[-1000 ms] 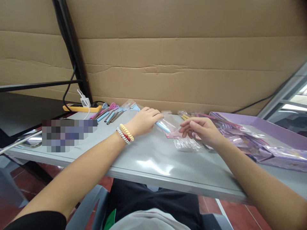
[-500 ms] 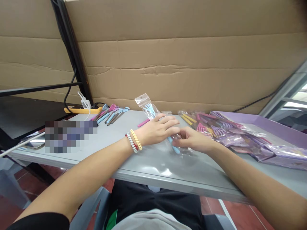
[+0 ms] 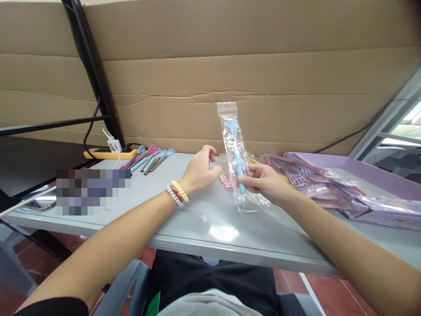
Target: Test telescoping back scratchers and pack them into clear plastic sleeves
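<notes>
My right hand (image 3: 267,183) grips a clear plastic bag (image 3: 234,145) that stands upright with a blue back scratcher (image 3: 236,153) inside it. The bag's lower end rests on the grey table (image 3: 184,219). My left hand (image 3: 199,170) hovers just left of the bag, fingers curled loosely and holding nothing I can see. A small pink card (image 3: 225,180) lies on the table between my two hands. Bead bracelets circle my left wrist.
Loose pink and blue scratchers (image 3: 149,158) lie at the back left beside a yellow power strip (image 3: 110,153). A purple tray (image 3: 368,175) and several bagged scratchers (image 3: 315,180) fill the right side. Cardboard sheets form the back wall. A black post stands at left.
My right hand has lifted the bagged blue scratcher upright from the table. My left hand has let go of it and drawn back a little to the left.
</notes>
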Motion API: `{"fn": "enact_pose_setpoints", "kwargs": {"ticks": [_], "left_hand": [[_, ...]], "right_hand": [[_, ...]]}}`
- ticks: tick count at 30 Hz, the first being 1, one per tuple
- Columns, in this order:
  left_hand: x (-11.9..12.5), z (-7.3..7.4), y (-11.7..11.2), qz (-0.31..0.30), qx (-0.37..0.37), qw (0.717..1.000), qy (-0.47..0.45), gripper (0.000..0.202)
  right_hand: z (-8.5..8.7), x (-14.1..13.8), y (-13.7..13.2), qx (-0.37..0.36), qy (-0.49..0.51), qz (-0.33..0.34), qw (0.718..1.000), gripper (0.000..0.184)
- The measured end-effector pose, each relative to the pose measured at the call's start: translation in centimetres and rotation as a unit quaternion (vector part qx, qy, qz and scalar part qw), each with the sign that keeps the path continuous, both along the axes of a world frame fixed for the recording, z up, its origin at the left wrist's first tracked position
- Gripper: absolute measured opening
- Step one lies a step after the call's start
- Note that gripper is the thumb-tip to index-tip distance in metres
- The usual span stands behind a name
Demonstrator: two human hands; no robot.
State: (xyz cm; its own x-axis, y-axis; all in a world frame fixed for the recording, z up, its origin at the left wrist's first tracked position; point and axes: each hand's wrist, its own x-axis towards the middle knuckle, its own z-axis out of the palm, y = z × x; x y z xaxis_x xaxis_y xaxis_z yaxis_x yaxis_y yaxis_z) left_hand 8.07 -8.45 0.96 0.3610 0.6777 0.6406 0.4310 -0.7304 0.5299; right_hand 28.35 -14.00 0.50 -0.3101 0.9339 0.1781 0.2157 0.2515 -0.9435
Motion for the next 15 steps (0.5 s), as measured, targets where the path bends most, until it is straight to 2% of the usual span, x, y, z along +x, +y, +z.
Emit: {"fn": "enact_pose_setpoints", "kwargs": {"ticks": [3, 5, 6, 11, 15], "left_hand": [[0.2, 0.4, 0.0, -0.138, -0.169, 0.976, -0.028, 0.025], [0.4, 0.4, -0.2, -0.219, -0.231, 0.948, -0.023, 0.033], [0.6, 0.3, -0.3, -0.238, -0.247, 0.939, -0.02, 0.034], [0.7, -0.1, -0.1, -0.245, -0.282, 0.926, -0.053, 0.029], [0.5, -0.3, 0.5, -0.269, -0.348, 0.887, -0.139, 0.022]], "right_hand": [[0.0, -0.1, -0.2, 0.007, -0.012, 0.006, 1.0, 0.046], [-0.1, -0.3, -0.3, 0.006, -0.044, 0.017, 0.999, 0.048], [-0.2, -0.5, -0.3, 0.005, -0.059, 0.02, 0.998, 0.049], [-0.6, -0.9, -0.4, 0.023, -0.077, 0.021, 0.997, 0.052], [-0.6, -1.0, -0.9, 0.107, -0.096, 0.046, 0.988, 0.079]]}}
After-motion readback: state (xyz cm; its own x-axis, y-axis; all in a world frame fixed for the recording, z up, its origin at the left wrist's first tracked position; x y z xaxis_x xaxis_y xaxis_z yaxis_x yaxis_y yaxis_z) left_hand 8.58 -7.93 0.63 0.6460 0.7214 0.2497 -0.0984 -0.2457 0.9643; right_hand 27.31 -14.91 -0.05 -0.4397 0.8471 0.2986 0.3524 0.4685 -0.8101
